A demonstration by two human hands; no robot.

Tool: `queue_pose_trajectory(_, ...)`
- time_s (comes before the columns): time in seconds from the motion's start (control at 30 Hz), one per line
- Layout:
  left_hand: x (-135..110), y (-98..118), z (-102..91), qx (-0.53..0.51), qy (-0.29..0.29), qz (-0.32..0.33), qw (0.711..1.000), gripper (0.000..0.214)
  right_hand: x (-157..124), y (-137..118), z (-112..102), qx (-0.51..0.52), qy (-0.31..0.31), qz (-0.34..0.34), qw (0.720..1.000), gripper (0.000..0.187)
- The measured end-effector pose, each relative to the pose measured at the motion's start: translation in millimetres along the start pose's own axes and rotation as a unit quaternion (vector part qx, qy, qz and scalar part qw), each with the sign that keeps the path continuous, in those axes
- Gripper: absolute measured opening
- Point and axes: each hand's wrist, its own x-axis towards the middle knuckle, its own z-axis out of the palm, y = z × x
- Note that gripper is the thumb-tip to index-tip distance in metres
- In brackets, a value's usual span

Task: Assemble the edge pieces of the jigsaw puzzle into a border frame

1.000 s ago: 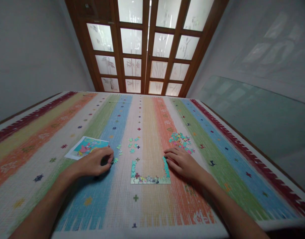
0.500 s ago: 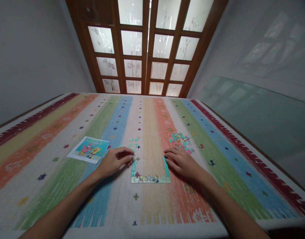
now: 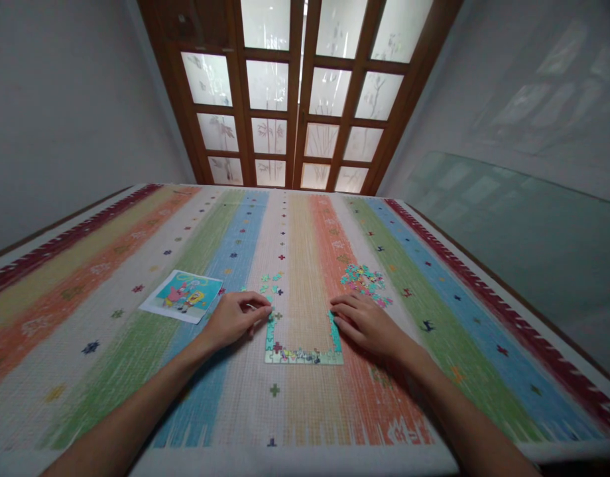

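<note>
A partly joined jigsaw border (image 3: 305,358) lies flat on the cloth, forming a U with a bottom row and two teal sides. My left hand (image 3: 239,319) is at the upper end of its left side, thumb and forefinger pinched on a small teal jigsaw piece (image 3: 270,301) mostly covered by the fingertips. On the opposite side, my right hand (image 3: 367,322) rests palm down, its loosely bent fingers touching the upper end of the right side. Several loose teal pieces (image 3: 266,279) lie just beyond my left hand. A heap of mixed jigsaw pieces (image 3: 363,278) sits beyond my right hand.
A printed cartoon picture (image 3: 184,296) lies left of my left hand. The striped tablecloth (image 3: 305,411) covers the long table. Wooden doors with glass panes (image 3: 295,99) stand at the far end, and a glass panel (image 3: 514,218) leans along the right wall.
The whole view has shifted slightly. My left thumb and forefinger have changed position a little at the left side of the border; my right hand stays in place.
</note>
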Motion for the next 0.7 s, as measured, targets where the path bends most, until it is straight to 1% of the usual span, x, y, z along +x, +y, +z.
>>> queue_pose_trajectory(0.37,-1.0,-10.7,9.4,0.067,0.071,0.051,0.994,0.025,-0.8,3.5,1.2,0.004,-0.010,-0.007,1.000,0.021)
queue_pose_trajectory(0.7,-2.6,-12.3,11.5,0.118,0.084,0.101,0.984,0.020,-1.1,3.2,0.0,0.001,-0.010,-0.005,1.000,0.019)
